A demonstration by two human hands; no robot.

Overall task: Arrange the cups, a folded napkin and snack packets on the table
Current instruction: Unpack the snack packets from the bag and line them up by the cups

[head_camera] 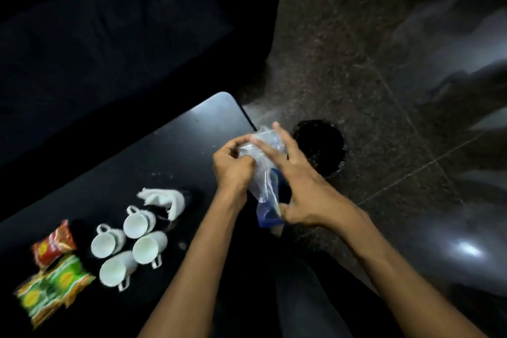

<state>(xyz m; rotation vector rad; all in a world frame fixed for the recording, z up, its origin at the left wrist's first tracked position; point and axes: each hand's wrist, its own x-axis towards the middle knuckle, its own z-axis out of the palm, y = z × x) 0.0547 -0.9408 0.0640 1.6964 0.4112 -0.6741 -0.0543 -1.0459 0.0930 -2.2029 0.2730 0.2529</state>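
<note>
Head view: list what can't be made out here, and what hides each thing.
- Plastic bag: contents hidden; crinkled film and both hands, left hand and right hand, cover it; only something blue shows.
- Snack packets: print unreadable from motion blur.
- Dark sofa: detail lost in darkness.
- Round dark object on the floor: too dark to identify.
- White napkin: crumpled or folded, unclear.

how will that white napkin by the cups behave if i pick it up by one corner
The white napkin will likely go floppy and sag, since it already lies crumpled with a raised fold. It looks thin, so probably very light. Lifted carelessly it may brush the nearest cup, which lies beside it.
</note>
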